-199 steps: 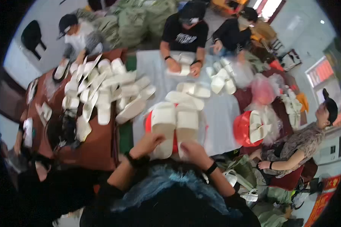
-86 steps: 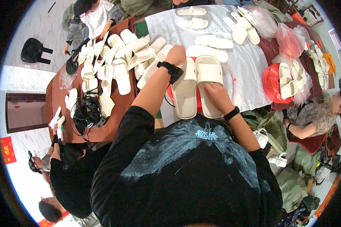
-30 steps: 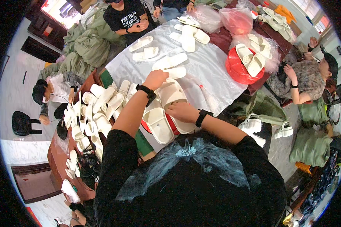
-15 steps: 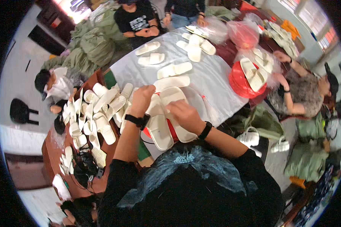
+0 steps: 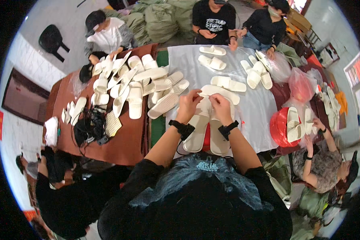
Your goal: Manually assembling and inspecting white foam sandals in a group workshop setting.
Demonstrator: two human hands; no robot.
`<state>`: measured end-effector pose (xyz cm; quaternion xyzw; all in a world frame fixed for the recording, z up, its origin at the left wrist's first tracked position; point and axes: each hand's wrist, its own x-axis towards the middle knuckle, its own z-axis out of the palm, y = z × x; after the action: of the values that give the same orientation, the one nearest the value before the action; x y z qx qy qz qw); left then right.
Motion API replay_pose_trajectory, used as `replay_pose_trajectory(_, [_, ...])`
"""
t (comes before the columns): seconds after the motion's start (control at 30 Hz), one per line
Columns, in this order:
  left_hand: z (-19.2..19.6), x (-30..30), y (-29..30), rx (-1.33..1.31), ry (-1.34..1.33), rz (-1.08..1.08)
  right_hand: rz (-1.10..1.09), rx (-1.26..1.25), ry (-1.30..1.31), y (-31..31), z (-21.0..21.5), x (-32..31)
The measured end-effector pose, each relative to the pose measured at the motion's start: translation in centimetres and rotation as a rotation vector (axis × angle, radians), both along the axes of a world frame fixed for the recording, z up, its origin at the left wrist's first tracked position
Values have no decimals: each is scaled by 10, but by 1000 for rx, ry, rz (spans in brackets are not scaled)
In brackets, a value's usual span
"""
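Both my forearms reach up from the lower middle of the frame, black bands at the wrists. My left hand (image 5: 189, 105) and right hand (image 5: 221, 106) meet at centre, fingers pinched on the far ends of two white foam slippers (image 5: 206, 124). They lie side by side on the grey-covered worktop (image 5: 257, 108). Beyond, more white slippers (image 5: 228, 83) lie scattered.

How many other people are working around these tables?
5, maybe more hidden: a person in white far left, two people in black at the far end, a seated person on the right, and a person in dark clothes lower left.
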<state>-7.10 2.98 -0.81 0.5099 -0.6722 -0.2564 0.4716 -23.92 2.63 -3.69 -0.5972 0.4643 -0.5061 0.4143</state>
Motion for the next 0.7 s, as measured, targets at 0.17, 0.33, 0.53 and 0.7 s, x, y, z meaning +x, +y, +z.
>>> replay_pose_trajectory(0.17, [-12,1,-7,357,640,57,18,156,-258,-1,3,-3])
replay_pose_trajectory(0.33, [-16,-6,-12,411,763,38,29,113,-165,3,-1,0])
replay_pose_trajectory(0.53, [-18,-18,-13,428,615,-37,37,7,14,9,0,0])
replay_pose_trajectory(0.7, [-16,-26,-3,352,565,-84,-28,-29,-34,6,-8,-8])
